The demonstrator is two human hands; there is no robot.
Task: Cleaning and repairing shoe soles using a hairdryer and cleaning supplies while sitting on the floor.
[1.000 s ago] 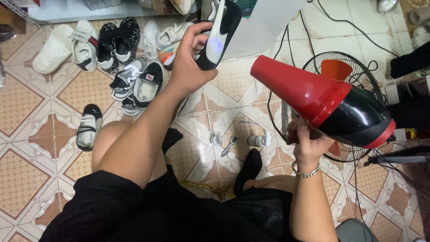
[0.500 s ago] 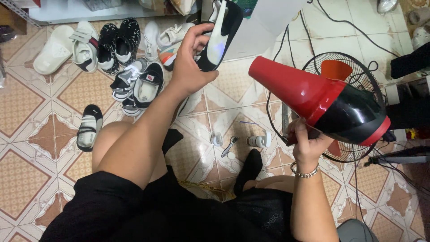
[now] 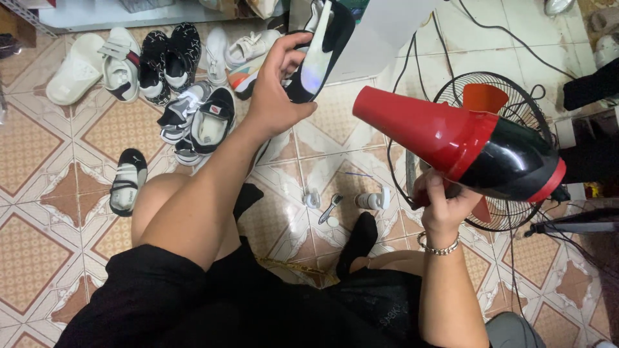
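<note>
left hand (image 3: 274, 90) raised, fingers wrapped around a black shoe (image 3: 320, 48); right hand (image 3: 445, 203) clenched on the red-black hair dryer (image 3: 464, 145), nozzle toward the shoe.

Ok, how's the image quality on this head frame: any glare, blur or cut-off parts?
Head view: evenly lit and mostly sharp; a bright sheen on the pale sole of the black shoe in the left hand; glossy highlights on the red-and-black hair dryer in the right hand; the shoe's top is cropped by the frame edge.
</note>
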